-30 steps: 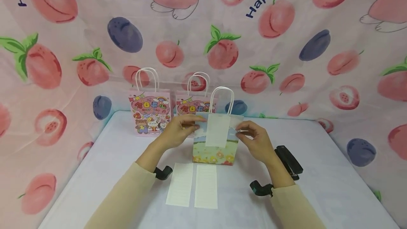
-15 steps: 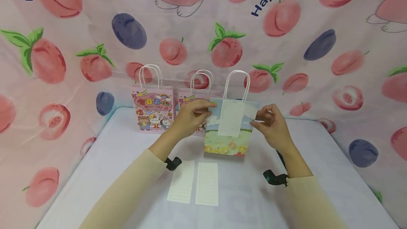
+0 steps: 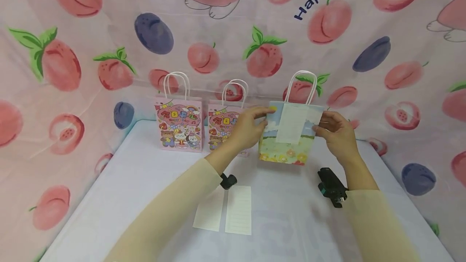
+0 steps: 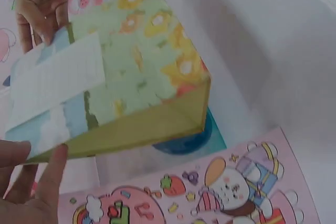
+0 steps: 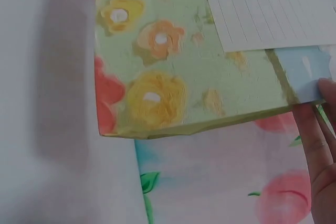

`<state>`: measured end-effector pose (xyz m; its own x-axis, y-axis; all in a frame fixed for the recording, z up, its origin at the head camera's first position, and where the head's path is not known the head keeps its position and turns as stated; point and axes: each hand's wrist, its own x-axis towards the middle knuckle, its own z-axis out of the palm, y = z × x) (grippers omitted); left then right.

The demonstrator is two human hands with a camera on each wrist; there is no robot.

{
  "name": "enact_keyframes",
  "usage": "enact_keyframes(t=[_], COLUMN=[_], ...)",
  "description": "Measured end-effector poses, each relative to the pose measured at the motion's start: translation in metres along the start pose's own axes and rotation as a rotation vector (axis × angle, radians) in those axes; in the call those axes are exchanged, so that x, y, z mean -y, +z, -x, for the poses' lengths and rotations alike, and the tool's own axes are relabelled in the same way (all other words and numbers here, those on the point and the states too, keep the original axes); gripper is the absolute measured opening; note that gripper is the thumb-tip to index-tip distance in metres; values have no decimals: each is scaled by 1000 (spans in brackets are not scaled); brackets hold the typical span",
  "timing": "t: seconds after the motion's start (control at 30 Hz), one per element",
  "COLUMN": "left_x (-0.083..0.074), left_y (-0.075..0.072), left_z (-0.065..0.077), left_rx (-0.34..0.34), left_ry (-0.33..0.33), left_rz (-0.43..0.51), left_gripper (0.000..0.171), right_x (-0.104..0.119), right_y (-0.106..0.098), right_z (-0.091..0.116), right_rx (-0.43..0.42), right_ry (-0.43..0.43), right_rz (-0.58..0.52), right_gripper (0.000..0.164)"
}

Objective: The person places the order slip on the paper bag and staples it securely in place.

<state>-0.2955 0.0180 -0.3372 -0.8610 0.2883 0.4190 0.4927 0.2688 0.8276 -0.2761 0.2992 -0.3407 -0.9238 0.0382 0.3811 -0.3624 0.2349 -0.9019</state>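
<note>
Between both hands is a small paper gift bag (image 3: 267, 146) with white twisted handles, blue sky above and yellow and red flowers below. A lined white paper slip (image 3: 290, 126) covers the upper middle of its front. My left hand (image 3: 249, 127) pinches the bag's left side near the top; in the left wrist view its thumb lies on the printed face and fingers sit along the side. My right hand (image 3: 336, 132) pinches the opposite side, thumb in front. A shadow shows on the tabletop below the raised bag.
Two pink cartoon gift bags (image 3: 180, 126) stand at the back left. A black stapler (image 3: 332, 185) lies at the right, beside the right wrist's camera. Two lined white slips (image 3: 238, 209) lie at the front middle. A fruit-print cloth (image 3: 218, 35) hangs behind the table (image 3: 284, 221).
Both hands have carried the flowered bag up and to the right, lifting it away from the white slips. The pink bags stay in place, and more of the second one now shows.
</note>
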Motion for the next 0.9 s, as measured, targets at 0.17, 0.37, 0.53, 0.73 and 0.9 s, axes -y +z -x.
enact_keyframes(t=[0.17,0.37,0.53,0.73,0.9], left_x=[3,8,16,26,30], left_y=[18,32,40,47,48], left_z=[-9,-15,-15,-14,-13], left_rx=[25,62,63,92,109], left_ry=[-63,-123,-122,-126,-121], left_rz=[10,-15,-36,-39,-45], left_gripper=[51,65,66,67,69], right_x=[-13,-30,-43,-53,-54], right_y=[3,12,17,17,17], right_z=[-8,-19,-22,-19,-18], right_rx=[-76,-188,-228,-218,-178], right_ry=[24,87,150,196,184], right_rz=[-12,-30,33,102,194], right_gripper=[38,38,43,47,51])
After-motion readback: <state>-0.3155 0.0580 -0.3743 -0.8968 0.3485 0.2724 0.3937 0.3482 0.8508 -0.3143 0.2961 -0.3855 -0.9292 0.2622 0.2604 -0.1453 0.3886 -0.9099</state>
